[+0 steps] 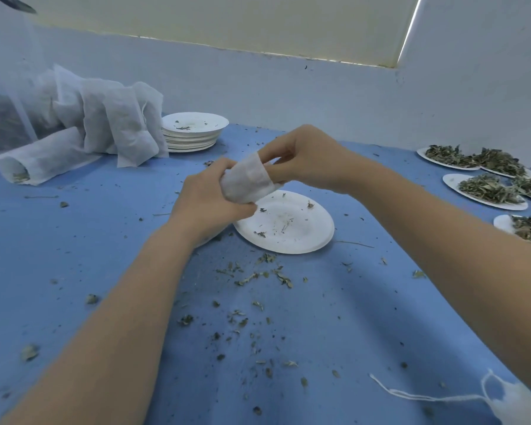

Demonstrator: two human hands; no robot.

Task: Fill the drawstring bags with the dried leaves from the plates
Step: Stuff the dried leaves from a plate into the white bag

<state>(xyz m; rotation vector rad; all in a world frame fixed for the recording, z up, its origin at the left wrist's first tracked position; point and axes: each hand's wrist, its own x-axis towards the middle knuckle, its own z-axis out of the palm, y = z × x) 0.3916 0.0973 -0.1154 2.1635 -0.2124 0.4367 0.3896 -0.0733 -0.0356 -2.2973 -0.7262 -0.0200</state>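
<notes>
- Left hand (210, 194) wrapped round the drawstring bag (248, 179), held above the emptied plate (301, 234).
- Right hand (304, 157) with fingers tucked in the bag's mouth, seemingly pressing leaves down; best kept over the plate to catch spill.
- Full plates (485, 191) far right; filled bags (111, 118) and stacked plates (193, 133) far left.
- Scattered leaf crumbs (255, 277) on the counter (74, 240), nothing blocking.

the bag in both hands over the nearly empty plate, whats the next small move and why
Probably pull the drawstring bag closed and set it with the filled bags. The left hand grips its body, the right hand's fingers are at its mouth, and the plate below holds only crumbs.
</notes>
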